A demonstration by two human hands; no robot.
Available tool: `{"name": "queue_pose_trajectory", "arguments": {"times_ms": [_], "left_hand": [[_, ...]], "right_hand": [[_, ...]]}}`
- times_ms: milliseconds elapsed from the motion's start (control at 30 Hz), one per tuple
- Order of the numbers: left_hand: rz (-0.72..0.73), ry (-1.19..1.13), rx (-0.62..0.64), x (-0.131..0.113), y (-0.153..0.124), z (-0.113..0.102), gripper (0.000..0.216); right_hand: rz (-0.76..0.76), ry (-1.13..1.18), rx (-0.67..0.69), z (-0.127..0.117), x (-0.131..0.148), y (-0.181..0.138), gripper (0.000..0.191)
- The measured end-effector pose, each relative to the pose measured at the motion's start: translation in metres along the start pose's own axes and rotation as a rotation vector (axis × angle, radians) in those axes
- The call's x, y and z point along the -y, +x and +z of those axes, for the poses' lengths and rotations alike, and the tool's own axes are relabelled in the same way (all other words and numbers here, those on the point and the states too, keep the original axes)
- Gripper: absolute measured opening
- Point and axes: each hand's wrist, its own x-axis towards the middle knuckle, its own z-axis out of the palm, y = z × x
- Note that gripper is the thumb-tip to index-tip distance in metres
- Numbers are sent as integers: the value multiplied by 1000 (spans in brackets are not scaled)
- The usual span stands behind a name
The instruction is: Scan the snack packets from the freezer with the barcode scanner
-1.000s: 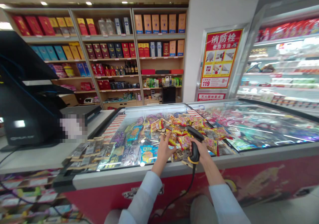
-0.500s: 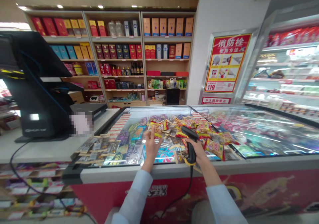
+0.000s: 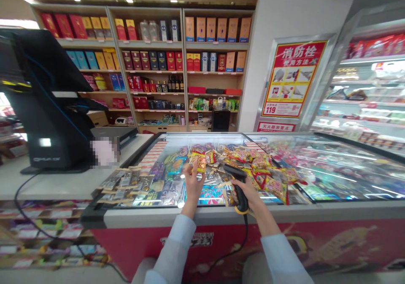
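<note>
My left hand (image 3: 193,185) is closed on a small red-and-yellow snack packet (image 3: 198,162), the index finger lying up along its front. It is above the glass top of the chest freezer (image 3: 177,213). My right hand (image 3: 249,191) grips a black handheld barcode scanner (image 3: 242,193) by its handle. The scanner's head points left, toward the packet, with a gap between them. More red-and-yellow snack packets (image 3: 275,187) are heaped on the glass behind and right of the scanner. Clear packets with brown contents (image 3: 126,178) lie in a group at the left end.
A black point-of-sale terminal (image 3: 57,119) stands on the white counter (image 3: 19,191) at left. The scanner's cable (image 3: 245,237) hangs down the freezer's front. Shelves of boxed goods (image 3: 152,60) line the back wall; a lit refrigerated display (image 3: 373,90) stands at right.
My left fingers have closed on the snack packet, which now stands more upright. The scanner has shifted slightly left and down in my right hand. The view has moved a little.
</note>
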Motion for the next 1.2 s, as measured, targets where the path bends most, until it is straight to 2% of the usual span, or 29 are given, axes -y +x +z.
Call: {"name": "queue_pose_trajectory", "arguments": {"times_ms": [200,333,500,633,767,967,1067,1200], "left_hand": [[43,4,-10,2,-1,1,65],[1,-20,17,1,-1,2,66],[-47,-34,29,-3,11,-10,72],[-99,38,48,14,27,-41,76],[-234,175,34,53,40,-88,74],[-361,360,-28,104,56,-158,72],[-384,401,-26,122,59,-177,69],[-322,549,-14,140,51,-188,61]], "right_hand": [[28,-25,3,2,-2,0,28],[39,-18,-12,4,-3,0,30],[35,24,-31,14,-4,0,30],[42,92,10,33,-13,4,25],[16,110,42,63,-25,12,23],[105,119,114,122,-39,25,23],[154,148,142,156,-47,28,20],[315,245,257,199,-59,28,20]]}}
